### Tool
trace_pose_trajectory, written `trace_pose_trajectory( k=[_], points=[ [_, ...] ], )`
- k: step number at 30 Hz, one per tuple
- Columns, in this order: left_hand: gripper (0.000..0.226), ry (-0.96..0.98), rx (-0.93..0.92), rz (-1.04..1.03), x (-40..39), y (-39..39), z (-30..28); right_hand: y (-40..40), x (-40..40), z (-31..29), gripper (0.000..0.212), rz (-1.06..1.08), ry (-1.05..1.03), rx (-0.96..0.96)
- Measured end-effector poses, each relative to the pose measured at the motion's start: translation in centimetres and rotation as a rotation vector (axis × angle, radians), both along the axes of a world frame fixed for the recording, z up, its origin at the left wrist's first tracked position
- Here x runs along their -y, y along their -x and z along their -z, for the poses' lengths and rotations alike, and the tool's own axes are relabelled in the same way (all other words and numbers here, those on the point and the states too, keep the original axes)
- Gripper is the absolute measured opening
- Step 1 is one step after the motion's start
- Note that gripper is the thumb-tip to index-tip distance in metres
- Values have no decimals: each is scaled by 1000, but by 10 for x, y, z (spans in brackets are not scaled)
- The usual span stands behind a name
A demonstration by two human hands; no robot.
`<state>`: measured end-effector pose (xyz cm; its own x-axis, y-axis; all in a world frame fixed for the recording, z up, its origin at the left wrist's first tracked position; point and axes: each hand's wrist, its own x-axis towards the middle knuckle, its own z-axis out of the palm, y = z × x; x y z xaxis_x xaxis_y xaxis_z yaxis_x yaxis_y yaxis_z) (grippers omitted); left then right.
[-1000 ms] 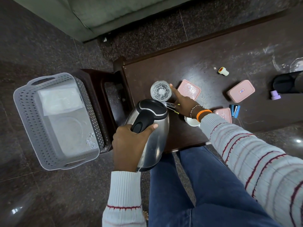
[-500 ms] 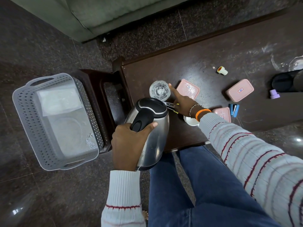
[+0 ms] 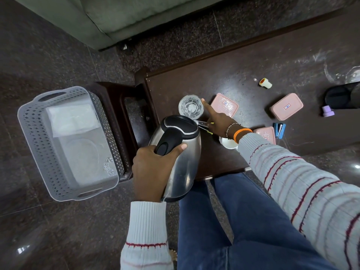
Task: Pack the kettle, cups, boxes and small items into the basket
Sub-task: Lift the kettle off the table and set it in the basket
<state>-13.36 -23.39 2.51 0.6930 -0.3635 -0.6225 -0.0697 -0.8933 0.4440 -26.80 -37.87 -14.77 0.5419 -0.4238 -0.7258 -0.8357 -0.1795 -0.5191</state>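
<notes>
My left hand [image 3: 152, 170] grips the black handle of the steel kettle [image 3: 181, 166], which hangs tilted over the table's near left corner and my lap. My right hand [image 3: 218, 123] lies on the table with its index finger stretched out against the rim of a clear glass [image 3: 191, 108]. A thin metal tool with yellow tips pokes out from under that hand. The grey perforated basket [image 3: 27, 121] sits on the floor to the left, with a white sheet and clear items inside. On the table are three pink boxes [image 3: 225, 105] [image 3: 286, 106] [image 3: 266, 133] and a white cup [image 3: 228, 144].
A blue stapler [image 3: 279, 130], a purple cap [image 3: 327, 112], a yellow-and-white cap [image 3: 265, 83] and a black object [image 3: 342, 96] lie on the dark table [image 3: 253, 61]. A dark stool [image 3: 116, 114] stands between basket and table. A green sofa [image 3: 136, 16] is behind.
</notes>
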Motion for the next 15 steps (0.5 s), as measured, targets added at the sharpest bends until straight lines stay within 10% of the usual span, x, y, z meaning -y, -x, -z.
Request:
trace_pose_trajectory(
  k=[15],
  points=[
    [55, 56, -39, 4, -18, 0, 2, 2, 1, 5, 83, -15, 29, -5]
  ],
)
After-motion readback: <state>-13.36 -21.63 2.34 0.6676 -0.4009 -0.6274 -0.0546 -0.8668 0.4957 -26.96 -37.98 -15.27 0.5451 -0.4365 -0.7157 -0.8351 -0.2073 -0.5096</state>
